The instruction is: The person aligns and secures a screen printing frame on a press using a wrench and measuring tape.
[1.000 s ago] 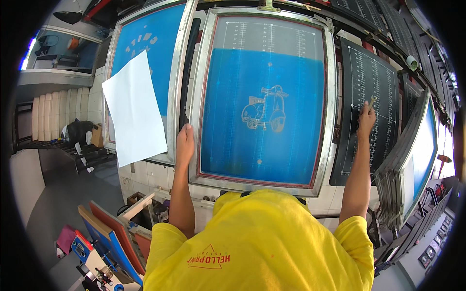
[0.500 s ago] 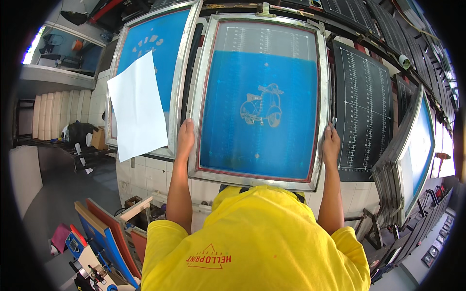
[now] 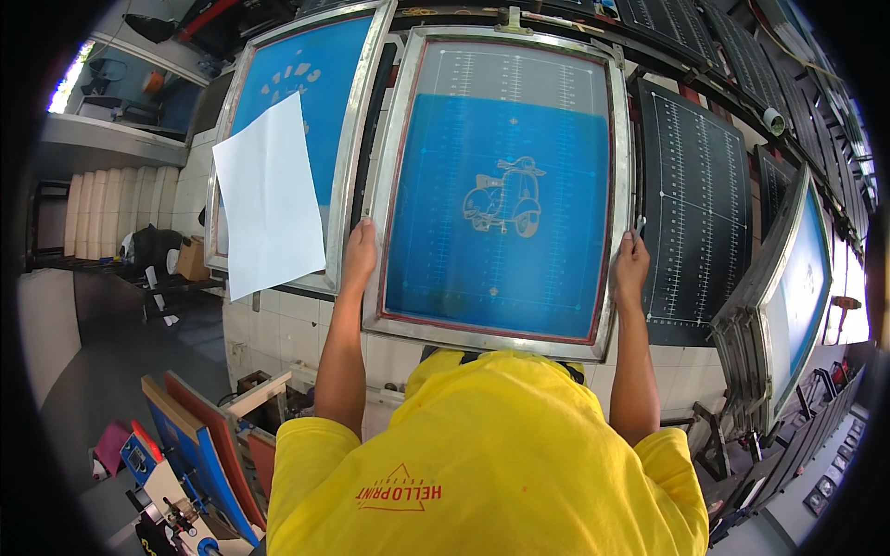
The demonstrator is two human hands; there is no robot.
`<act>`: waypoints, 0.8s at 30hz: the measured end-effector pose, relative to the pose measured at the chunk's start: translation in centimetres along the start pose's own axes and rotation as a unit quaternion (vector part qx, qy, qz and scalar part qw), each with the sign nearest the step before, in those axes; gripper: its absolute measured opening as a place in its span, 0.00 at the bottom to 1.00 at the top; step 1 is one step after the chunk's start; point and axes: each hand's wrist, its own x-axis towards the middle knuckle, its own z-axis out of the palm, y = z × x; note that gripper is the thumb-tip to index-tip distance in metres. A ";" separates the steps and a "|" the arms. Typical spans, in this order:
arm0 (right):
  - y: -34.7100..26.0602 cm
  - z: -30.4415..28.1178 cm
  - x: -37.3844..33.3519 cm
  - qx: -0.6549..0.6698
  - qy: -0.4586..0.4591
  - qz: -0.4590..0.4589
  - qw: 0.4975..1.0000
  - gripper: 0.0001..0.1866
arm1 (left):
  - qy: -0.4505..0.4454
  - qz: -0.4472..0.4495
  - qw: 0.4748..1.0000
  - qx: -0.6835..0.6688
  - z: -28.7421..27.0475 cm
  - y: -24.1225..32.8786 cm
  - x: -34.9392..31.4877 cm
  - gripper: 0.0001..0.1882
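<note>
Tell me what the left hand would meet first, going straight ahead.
Likely the silver frame's left rail: the left hand is at its edge, pointing nearly along it; depth is unclear.

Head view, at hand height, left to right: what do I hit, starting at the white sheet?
White sheet → left hand → framed blue scooter screen → right hand → black marked board → stacked frames.

Between the left screen frame (image 3: pixel 361 130) and the scooter screen (image 3: pixel 445 259) there is only a narrow gap, with the left hand (image 3: pixel 361 252) at its near end. Above the scooter screen the way is open. Rightwards, room continues over the black ruled board (image 3: pixel 697 250) until the stacked frames (image 3: pixel 742 347).
</note>
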 end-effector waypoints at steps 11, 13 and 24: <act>-0.4 0.1 -0.3 0.003 0.024 -0.008 1.000 0.21 | -0.019 0.016 0.999 -0.033 0.0 -0.6 0.3 0.30; -0.6 0.0 -0.3 -0.003 0.010 0.016 1.000 0.21 | -0.020 0.014 0.999 -0.038 0.0 -1.1 0.5 0.30; -1.2 -0.4 -0.2 -0.004 -0.028 0.065 0.997 0.20 | -0.012 0.015 0.998 -0.051 0.0 -2.4 1.0 0.29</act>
